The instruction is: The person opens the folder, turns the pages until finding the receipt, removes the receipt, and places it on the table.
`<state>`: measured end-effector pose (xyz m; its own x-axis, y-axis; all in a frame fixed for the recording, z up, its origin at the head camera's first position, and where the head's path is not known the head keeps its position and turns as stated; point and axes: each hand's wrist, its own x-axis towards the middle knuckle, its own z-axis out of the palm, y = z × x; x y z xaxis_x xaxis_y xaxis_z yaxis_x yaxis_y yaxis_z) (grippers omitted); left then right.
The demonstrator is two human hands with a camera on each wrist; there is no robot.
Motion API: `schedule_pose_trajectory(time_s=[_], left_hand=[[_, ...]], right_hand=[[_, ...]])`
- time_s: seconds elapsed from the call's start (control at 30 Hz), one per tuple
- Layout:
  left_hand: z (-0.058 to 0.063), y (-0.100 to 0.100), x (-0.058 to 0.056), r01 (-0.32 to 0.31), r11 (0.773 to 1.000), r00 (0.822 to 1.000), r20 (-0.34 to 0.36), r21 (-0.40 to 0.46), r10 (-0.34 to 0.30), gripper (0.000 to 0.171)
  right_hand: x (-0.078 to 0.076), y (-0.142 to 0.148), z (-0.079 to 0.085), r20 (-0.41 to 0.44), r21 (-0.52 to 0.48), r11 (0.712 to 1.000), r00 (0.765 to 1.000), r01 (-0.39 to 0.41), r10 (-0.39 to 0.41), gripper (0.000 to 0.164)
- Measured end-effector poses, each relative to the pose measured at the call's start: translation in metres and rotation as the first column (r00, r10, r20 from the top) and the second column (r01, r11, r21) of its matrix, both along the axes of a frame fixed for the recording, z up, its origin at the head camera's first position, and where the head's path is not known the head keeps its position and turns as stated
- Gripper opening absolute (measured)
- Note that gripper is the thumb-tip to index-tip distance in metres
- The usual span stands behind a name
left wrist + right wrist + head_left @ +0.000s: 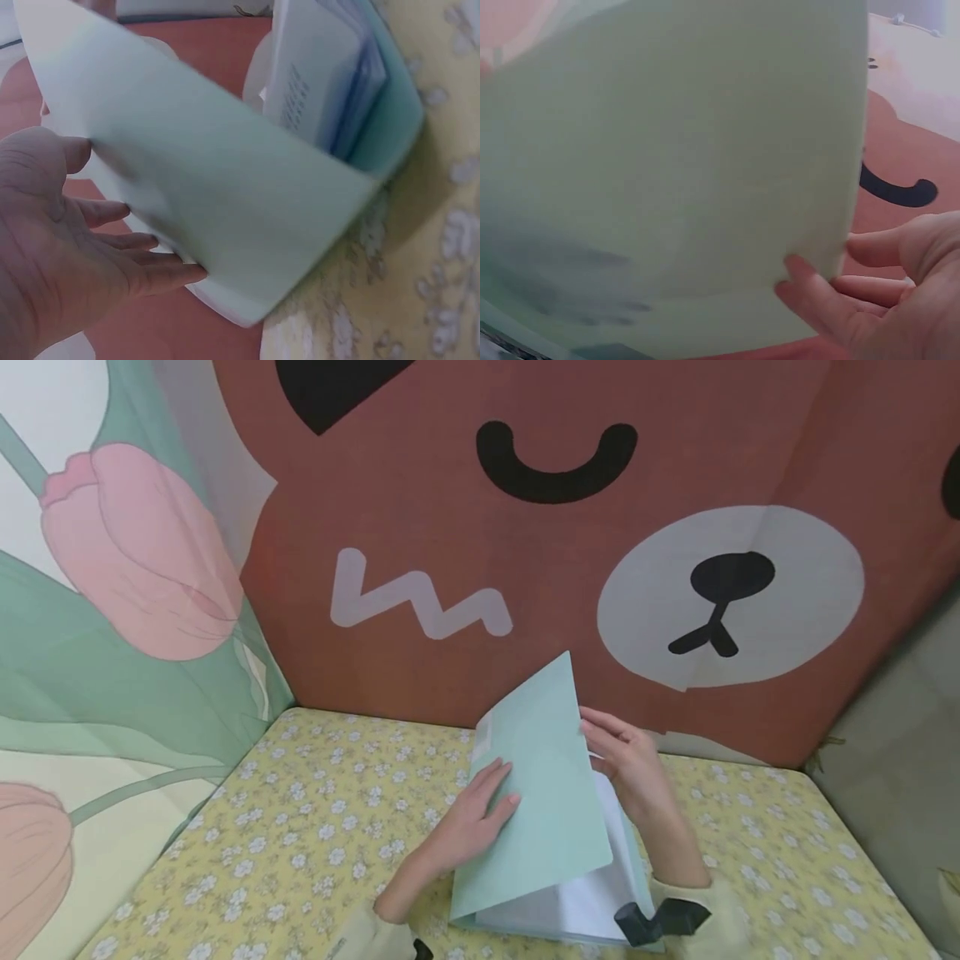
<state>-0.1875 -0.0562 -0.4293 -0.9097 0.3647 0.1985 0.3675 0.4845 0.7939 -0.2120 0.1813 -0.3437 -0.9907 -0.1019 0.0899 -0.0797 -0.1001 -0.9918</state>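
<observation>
R-hand (630,764) fingers pinch the cover (543,793) edge at 1 o'clock, L hand (476,818) resting on it at 9, fingers straight, spread! Cover's tilted up, white pages (585,906) peeking out approx 5. Mint folder (639,872) sits 5 o'clock in head view, on yellow floral counter (300,852); bear-print backdrop (420,502) at 12.

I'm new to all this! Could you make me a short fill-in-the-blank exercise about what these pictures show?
1. The person's ____ hand holds the free edge of the pale green cover.
2. The ____ hand touches that cover's outer face.
3. The flowered cloth has a ____ background.
4. The large brown animal pictured behind is a ____.

Missing words: right; left; yellow; bear.
</observation>
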Motion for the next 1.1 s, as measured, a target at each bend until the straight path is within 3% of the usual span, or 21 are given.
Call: schedule_pose_trajectory(time_s=[0.3,0.5,0.73,0.93,1.1], left_hand=[[0.023,0.005,0.012,-0.020,0.999,1.000,0.001,0.050,0.020,0.066],[0.045,0.008,0.028,-0.053,0.994,0.999,0.017,0.097,0.051,0.067],[0.066,0.009,0.045,-0.030,0.988,0.999,-0.021,0.151,0.033,0.063],[0.080,0.006,0.058,-0.037,0.985,0.999,-0.025,0.167,0.041,0.066],[0.100,0.000,0.063,-0.047,0.981,0.999,0.014,0.191,0.045,0.068]], right_hand=[[0.006,-0.026,-0.001,0.029,-0.104,0.994,0.999,0.045,-0.042,0.049],[0.009,-0.040,-0.005,-0.005,-0.141,0.990,1.000,0.001,-0.002,0.044],[0.013,-0.054,-0.010,0.004,-0.185,0.983,1.000,-0.004,0.005,0.042],[0.016,-0.066,-0.018,0.006,-0.167,0.986,1.000,-0.017,0.018,0.040],[0.019,-0.074,-0.021,-0.011,-0.094,0.993,0.998,-0.067,0.066,0.039]])
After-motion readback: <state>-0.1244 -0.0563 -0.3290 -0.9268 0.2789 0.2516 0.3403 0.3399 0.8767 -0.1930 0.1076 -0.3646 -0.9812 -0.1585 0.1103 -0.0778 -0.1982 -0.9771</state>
